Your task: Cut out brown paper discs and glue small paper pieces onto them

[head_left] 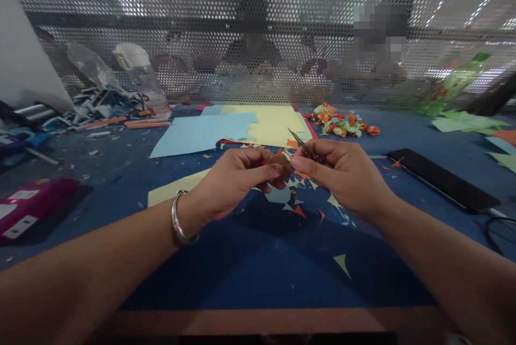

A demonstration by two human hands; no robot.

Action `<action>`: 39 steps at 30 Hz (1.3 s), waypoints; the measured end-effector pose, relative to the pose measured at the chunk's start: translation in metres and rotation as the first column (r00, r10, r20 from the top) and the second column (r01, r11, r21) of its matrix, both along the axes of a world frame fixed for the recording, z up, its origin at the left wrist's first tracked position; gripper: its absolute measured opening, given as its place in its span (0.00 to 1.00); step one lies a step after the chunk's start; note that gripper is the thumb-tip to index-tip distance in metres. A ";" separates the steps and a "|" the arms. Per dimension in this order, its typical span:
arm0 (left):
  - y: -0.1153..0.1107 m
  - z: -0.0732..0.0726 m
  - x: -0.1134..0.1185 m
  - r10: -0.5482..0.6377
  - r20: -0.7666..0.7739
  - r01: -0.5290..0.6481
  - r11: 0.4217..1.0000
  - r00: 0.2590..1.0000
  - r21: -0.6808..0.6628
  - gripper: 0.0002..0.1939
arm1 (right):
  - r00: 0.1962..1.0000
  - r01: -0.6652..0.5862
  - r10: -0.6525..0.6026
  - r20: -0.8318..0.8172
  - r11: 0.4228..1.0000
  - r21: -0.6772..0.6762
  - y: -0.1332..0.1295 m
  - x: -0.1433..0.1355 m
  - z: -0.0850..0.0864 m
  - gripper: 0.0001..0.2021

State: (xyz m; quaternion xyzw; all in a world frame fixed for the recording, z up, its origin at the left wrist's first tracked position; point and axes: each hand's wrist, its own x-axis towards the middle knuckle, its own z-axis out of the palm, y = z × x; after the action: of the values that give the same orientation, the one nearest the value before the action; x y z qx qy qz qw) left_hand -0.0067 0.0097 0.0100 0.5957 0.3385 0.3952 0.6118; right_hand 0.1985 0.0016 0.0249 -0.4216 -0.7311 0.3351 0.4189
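Observation:
Over the middle of the blue table, my left hand (236, 178) pinches a small round brownish piece (281, 165), which looks like cut paper. A silver bangle (179, 218) circles that wrist. My right hand (338, 173) is closed around small scissors (302, 143), their pointed tip aimed up and to the left; their handles are mostly covered by the fingers. The right thumb and fingertip meet the edge of the round piece. Small orange, green and pale blue paper scraps (299, 210) lie scattered beneath both hands.
Behind the hands lie blue (197, 130) and yellow sheets (274, 122). Crumpled paper bits (342, 122) are heaped right of them. A phone (441, 178), green bottle (455, 84), white-lidded bottle (143, 79) and magenta power strip (36, 205) surround the workspace. A perforated metal screen (193, 38) stands behind.

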 end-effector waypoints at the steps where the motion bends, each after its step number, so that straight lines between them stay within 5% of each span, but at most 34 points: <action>1: 0.000 0.001 0.000 0.010 -0.004 -0.010 1.000 1.000 0.012 0.06 | 1.000 0.012 -0.012 -0.006 1.000 0.006 0.001 0.001 -0.001 0.15; 8: 0.004 0.000 -0.002 0.012 -0.021 -0.011 0.998 1.000 0.063 0.04 | 0.995 0.091 -0.091 -0.039 0.996 -0.002 0.003 0.006 -0.003 0.16; 16: 0.005 -0.001 -0.003 -0.042 -0.064 0.050 0.991 0.997 0.123 0.05 | 0.996 -0.061 0.051 -0.079 0.990 -0.128 0.003 0.004 -0.002 0.18; 24: 0.006 -0.002 -0.003 -0.004 -0.036 0.007 0.996 0.999 0.089 0.03 | 0.993 0.106 -0.105 0.054 0.994 -0.016 0.005 0.008 0.002 0.25; 34: 0.005 0.004 -0.001 0.090 -0.113 -0.071 0.984 0.990 0.161 0.04 | 0.986 0.001 -0.008 0.166 0.999 0.045 0.002 0.007 0.002 0.28; 39: 0.006 0.002 -0.002 0.078 -0.114 -0.057 0.982 0.990 0.181 0.03 | 0.998 -0.033 0.035 0.059 0.999 -0.032 0.003 0.007 -0.001 0.27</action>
State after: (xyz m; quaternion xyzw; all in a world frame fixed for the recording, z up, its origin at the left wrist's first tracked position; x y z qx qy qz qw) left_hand -0.0086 0.0159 0.0119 0.6588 0.3583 0.4076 0.5210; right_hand 0.2060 0.0047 0.0242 -0.4253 -0.7449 0.3407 0.3849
